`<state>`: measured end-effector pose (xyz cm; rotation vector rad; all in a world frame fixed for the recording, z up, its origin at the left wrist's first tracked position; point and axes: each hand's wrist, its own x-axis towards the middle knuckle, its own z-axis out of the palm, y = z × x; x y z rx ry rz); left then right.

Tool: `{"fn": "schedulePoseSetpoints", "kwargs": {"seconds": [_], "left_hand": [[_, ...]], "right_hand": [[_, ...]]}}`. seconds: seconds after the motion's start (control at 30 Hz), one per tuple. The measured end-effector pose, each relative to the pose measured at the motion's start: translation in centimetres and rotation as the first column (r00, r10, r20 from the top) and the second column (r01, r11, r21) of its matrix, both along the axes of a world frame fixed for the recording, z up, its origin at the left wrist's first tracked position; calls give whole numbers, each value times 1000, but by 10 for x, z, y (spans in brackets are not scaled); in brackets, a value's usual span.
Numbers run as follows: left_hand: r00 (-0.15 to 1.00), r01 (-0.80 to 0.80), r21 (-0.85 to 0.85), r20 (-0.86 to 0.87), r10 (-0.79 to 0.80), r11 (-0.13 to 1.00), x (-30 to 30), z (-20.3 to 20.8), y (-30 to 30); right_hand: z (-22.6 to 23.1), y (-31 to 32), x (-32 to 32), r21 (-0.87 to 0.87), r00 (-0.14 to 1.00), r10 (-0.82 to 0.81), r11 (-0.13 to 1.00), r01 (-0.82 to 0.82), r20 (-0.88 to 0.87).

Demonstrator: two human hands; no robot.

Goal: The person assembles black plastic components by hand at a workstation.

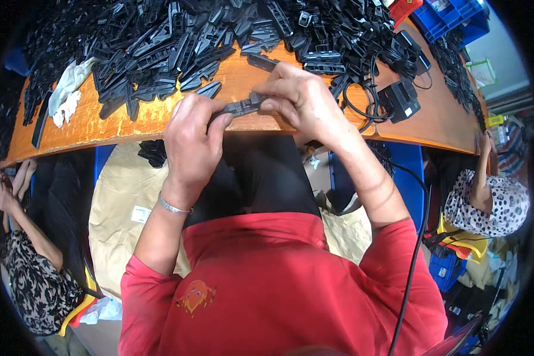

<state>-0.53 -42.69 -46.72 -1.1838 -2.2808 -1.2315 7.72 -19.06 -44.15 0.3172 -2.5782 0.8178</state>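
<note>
A long, narrow black plastic part (242, 107) is held level between my two hands, just over the front edge of the wooden table (243, 126). The fingers of my left hand (190, 139) are closed round its left end, with the thumb along it. At the other end, my right hand (305, 101) pinches it between thumb and fingers. Beyond my hands spreads a big heap of similar black plastic parts (178, 50). One loose black part (262, 62) lies right by my right knuckles.
White gloves (71, 83) lie on the table at the left. Black boxes (400, 99) with a looped cable sit at the right, below a blue crate (448, 21). A brown sack (118, 184) is beneath the table edge. One person works at each side.
</note>
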Motion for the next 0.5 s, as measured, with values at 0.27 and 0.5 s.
{"fn": "schedulePoseSetpoints", "kwargs": {"seconds": [0.27, 0.5], "left_hand": [[997, 2, 38, -74, 1, 999, 0, -1, 6], [979, -129, -84, -169, 114, 988, 16, -4, -94]], "right_hand": [[-13, -23, -4, 13, 994, -3, 1000, 5, -108], [-19, -53, 68, -4, 971, -35, 999, 35, -235]]}}
